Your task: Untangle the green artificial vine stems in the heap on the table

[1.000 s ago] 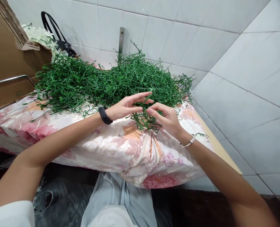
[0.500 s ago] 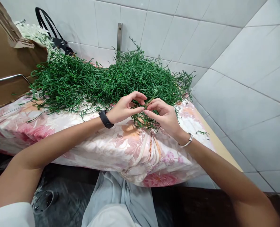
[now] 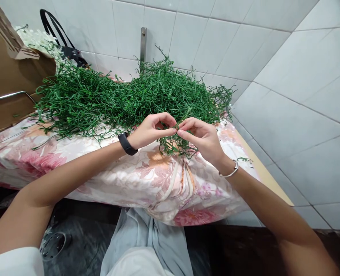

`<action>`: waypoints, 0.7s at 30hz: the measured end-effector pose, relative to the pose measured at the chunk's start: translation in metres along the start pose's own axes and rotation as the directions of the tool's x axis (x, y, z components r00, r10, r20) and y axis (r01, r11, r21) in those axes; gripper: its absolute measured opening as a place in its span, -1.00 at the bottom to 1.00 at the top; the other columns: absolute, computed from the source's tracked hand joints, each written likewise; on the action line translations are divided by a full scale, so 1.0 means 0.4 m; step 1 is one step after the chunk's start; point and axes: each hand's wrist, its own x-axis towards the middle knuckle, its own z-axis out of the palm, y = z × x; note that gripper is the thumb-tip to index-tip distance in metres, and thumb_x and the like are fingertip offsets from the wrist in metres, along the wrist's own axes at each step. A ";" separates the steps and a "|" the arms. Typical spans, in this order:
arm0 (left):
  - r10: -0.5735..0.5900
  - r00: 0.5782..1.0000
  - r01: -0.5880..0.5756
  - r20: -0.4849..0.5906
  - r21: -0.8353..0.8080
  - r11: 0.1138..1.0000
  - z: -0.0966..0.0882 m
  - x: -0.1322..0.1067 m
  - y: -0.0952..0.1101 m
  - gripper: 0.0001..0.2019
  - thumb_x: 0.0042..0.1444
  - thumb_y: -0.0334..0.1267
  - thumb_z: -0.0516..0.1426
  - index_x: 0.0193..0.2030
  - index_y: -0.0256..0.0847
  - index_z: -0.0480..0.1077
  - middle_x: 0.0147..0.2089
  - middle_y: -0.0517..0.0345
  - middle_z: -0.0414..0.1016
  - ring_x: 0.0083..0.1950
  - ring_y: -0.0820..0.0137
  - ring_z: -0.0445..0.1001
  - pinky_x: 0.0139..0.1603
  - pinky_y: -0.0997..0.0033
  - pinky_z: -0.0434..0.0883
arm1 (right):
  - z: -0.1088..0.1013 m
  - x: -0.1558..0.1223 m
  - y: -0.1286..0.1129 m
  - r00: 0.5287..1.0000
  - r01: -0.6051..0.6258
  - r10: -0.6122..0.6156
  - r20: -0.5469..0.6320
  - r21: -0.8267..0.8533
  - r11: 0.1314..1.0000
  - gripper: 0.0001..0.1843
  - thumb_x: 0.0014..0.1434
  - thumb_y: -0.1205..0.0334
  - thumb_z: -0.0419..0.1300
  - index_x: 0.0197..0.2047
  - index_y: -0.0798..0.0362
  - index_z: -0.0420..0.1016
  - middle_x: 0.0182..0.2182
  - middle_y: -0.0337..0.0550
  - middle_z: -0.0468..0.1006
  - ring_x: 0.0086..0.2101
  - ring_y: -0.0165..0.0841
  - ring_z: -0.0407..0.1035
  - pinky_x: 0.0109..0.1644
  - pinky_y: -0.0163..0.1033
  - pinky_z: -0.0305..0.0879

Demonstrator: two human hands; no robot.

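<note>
My left hand [image 3: 151, 131], with a black band on its wrist, is closed in a pinch, thumb against fingertips. Facing it, my right hand [image 3: 205, 140], with a silver bangle, pinches too, and the fingertips of both hands meet. A thin green plastic stem [image 3: 185, 116] is held between them and sticks up to the right; its lower end is hidden by the fingers. Just behind the hands lies a large tangled heap of green stems [image 3: 158, 90]. A smaller bunch of stems [image 3: 172, 145] lies on the cloth below the fingertips.
A floral cloth [image 3: 107, 168] covers the table. At the left stands a cardboard box [image 3: 12, 76], with white artificial flowers [image 3: 38, 40] and a black bag [image 3: 72, 55] behind it. Tiled walls [image 3: 296, 99] close off the back and right. One loose stem [image 3: 244, 159] lies near the right edge.
My right hand has shifted slightly right and its fingers have straightened a little. The held stem shows more clearly between the fingertips. My left hand has hardly moved.
</note>
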 end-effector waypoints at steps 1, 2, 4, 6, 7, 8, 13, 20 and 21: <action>0.003 1.000 -0.003 0.007 0.005 1.000 0.000 0.000 -0.001 -0.77 -0.02 -0.24 0.18 -0.30 -0.39 0.32 -0.29 0.09 0.35 -0.29 0.57 0.31 -0.34 0.59 0.27 | 0.001 0.000 -0.001 1.000 0.010 -0.010 -0.002 -0.010 1.000 -0.83 0.02 0.25 0.22 -0.44 0.18 0.33 -0.32 -0.14 0.37 -0.24 -0.49 0.30 -0.12 -0.34 0.28; 0.009 1.000 -0.009 0.012 0.005 1.000 0.001 -0.001 -0.001 -0.78 -0.01 -0.25 0.17 -0.32 -0.38 0.31 -0.28 0.09 0.34 -0.30 0.57 0.31 -0.34 0.59 0.27 | 0.002 -0.001 -0.002 1.000 0.018 -0.019 -0.006 -0.030 0.999 -0.83 0.02 0.25 0.22 -0.44 0.18 0.32 -0.33 -0.14 0.37 -0.25 -0.49 0.29 -0.12 -0.33 0.28; 0.024 1.000 -0.024 0.019 -0.002 1.000 0.002 -0.001 -0.001 -0.82 -0.02 -0.29 0.16 -0.34 -0.38 0.29 -0.30 0.10 0.33 -0.30 0.57 0.30 -0.33 0.58 0.28 | 0.002 -0.002 -0.004 1.000 0.025 -0.026 -0.010 -0.067 0.997 -0.82 0.04 0.23 0.21 -0.42 0.17 0.32 -0.34 -0.14 0.37 -0.26 -0.49 0.29 -0.12 -0.33 0.27; 0.031 0.999 -0.031 0.019 -0.024 0.999 0.003 -0.001 0.000 -0.86 -0.04 -0.35 0.15 -0.37 -0.37 0.26 -0.33 0.12 0.31 -0.32 0.57 0.29 -0.32 0.56 0.28 | 0.002 -0.003 -0.003 1.000 0.012 -0.011 0.009 -0.063 0.998 -0.79 0.05 0.20 0.20 -0.39 0.17 0.29 -0.35 -0.15 0.36 -0.27 -0.49 0.28 -0.13 -0.34 0.27; 0.033 0.999 -0.032 0.017 -0.038 0.999 0.004 -0.001 0.001 -0.87 -0.05 -0.37 0.14 -0.37 -0.36 0.25 -0.35 0.14 0.30 -0.34 0.58 0.29 -0.33 0.56 0.28 | 0.001 -0.003 -0.002 0.999 0.005 -0.003 0.032 -0.049 0.999 -0.79 0.07 0.19 0.19 -0.37 0.16 0.27 -0.35 -0.15 0.35 -0.27 -0.50 0.28 -0.14 -0.35 0.27; 0.031 0.999 -0.030 0.015 -0.052 0.998 0.005 -0.001 0.001 -0.87 -0.05 -0.38 0.13 -0.38 -0.36 0.24 -0.37 0.16 0.28 -0.36 0.58 0.28 -0.33 0.56 0.28 | 0.001 -0.003 -0.001 0.998 0.001 0.001 0.059 -0.039 0.999 -0.78 0.09 0.18 0.17 -0.35 0.16 0.25 -0.34 -0.15 0.35 -0.27 -0.50 0.27 -0.14 -0.36 0.26; 0.075 0.997 -0.075 0.030 0.015 0.997 0.007 -0.001 0.000 -0.85 -0.01 -0.34 0.12 -0.33 -0.34 0.22 -0.35 0.16 0.27 -0.36 0.59 0.27 -0.34 0.57 0.25 | -0.005 -0.003 0.001 0.989 0.119 -0.090 0.114 -0.276 0.954 -0.83 0.18 0.21 0.06 -0.31 0.15 0.21 -0.32 -0.13 0.32 -0.24 -0.48 0.25 -0.14 -0.34 0.21; 0.219 0.975 -0.218 0.048 0.423 0.880 0.015 -0.013 -0.003 -0.91 0.07 -0.38 0.03 -0.27 -0.35 0.25 -0.31 0.11 0.30 -0.29 0.53 0.25 -0.26 0.52 0.23 | -0.009 -0.005 -0.001 0.963 0.269 -0.229 0.142 -0.507 0.819 -0.92 0.18 0.31 0.03 -0.27 0.16 0.24 -0.31 -0.13 0.34 -0.29 -0.50 0.25 -0.20 -0.36 0.20; 0.240 0.969 -0.236 0.052 0.464 0.853 0.017 -0.014 -0.004 -0.91 0.07 -0.39 0.03 -0.27 -0.35 0.25 -0.33 0.11 0.29 -0.30 0.52 0.23 -0.27 0.51 0.23 | -0.009 -0.005 -0.001 0.960 0.280 -0.242 0.142 -0.525 0.804 -0.92 0.18 0.32 0.03 -0.27 0.16 0.24 -0.31 -0.12 0.34 -0.29 -0.49 0.25 -0.20 -0.35 0.21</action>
